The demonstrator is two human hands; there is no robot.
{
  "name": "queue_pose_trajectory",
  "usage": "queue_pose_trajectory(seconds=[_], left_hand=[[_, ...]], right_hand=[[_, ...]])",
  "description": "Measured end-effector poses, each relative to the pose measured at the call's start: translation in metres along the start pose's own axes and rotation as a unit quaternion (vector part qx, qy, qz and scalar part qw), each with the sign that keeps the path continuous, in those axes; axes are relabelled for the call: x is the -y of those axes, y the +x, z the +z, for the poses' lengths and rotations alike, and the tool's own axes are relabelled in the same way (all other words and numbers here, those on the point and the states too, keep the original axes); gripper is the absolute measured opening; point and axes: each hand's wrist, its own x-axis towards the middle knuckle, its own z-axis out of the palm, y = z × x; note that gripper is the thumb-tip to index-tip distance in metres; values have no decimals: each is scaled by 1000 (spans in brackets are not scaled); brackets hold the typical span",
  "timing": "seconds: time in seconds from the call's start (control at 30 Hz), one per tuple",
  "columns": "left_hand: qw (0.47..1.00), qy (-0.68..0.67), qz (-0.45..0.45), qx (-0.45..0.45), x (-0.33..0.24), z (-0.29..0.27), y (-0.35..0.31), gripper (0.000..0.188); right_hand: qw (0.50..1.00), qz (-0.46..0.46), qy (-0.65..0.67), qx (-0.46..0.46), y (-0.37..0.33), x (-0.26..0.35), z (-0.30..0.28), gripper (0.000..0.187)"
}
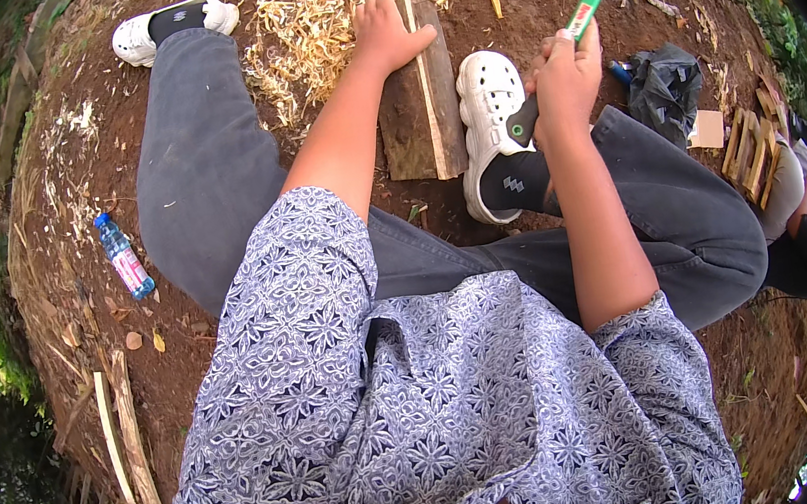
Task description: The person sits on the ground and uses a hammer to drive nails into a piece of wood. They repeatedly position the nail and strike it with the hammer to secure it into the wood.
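Observation:
My left hand [384, 37] grips the far part of a weathered wooden board [407, 141] on the ground between my legs. Its thumb lies across a pale wood strip [432, 107] that runs lengthwise along the board. In my closed right hand [565, 89] is a hammer [588, 12] with a green handle, raised above my right shoe. The metal hammer head points away from me, apart from the board. Part of the lower handle is hidden by my fingers.
Curly wood shavings [312, 37] lie left of the board. My white clogs [489, 90] flank the work. A water bottle [126, 256] lies at left, near long wood sticks [127, 457]. At right are a black plastic bag [667, 84], stacked wood pieces [749, 149] and another person [804, 233].

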Motion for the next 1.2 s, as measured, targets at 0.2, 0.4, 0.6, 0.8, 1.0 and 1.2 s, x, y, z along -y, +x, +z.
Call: queue_pose_trajectory(seconds=[0.2, 0.4, 0.6, 0.8, 1.0, 1.2], left_hand=[[999, 1, -13, 31, -4, -4, 1, 77], [1000, -8, -8, 23, -4, -6, 3, 80], [1000, -7, -7, 28, -1, -5, 0, 81], [1000, -17, -5, 21, -3, -4, 2, 79], [999, -1, -6, 34, -2, -8, 0, 85], [994, 14, 12, 104, -2, -20, 3, 106]], right_hand=[[1000, 9, -11, 8, -10, -20, 6, 52], [992, 79, -52, 86, -20, -39, 18, 53], [996, -81, -4, -40, -19, -7, 9, 59], [985, 57, -131, 96, -54, -67, 36, 60], [975, 80, -164, 128, -34, -62, 38, 60], [976, 32, -166, 138, -25, -70, 32, 59]])
